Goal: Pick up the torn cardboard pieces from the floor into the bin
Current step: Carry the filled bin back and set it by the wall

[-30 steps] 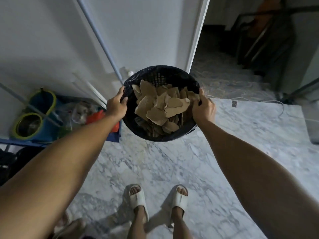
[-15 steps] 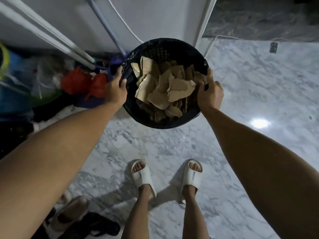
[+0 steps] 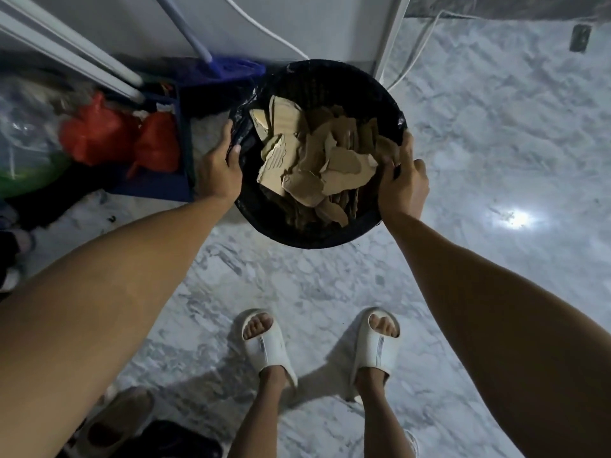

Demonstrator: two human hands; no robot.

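A round black mesh bin (image 3: 330, 81) lined with a black bag is held in front of me, close to the white door. Several torn brown cardboard pieces (image 3: 317, 163) fill it. My left hand (image 3: 218, 166) grips the bin's left rim, thumb over the edge. On the opposite side my right hand (image 3: 403, 183) grips the right rim. No cardboard shows on the marble floor (image 3: 479, 143) in this view.
To the left lie red bags (image 3: 99, 137), a blue crate (image 3: 185, 133), clear plastic bags and white poles (image 3: 66, 51). A blue mop head (image 3: 228, 66) leans at the door. A white cable (image 3: 410, 57) runs along the floor. My feet in white slides (image 3: 267, 345) stand below the bin; more shoes lie bottom left.
The bin has come lower and closer to the floor beside the door, both hands still holding its rim. The view has tilted downward.
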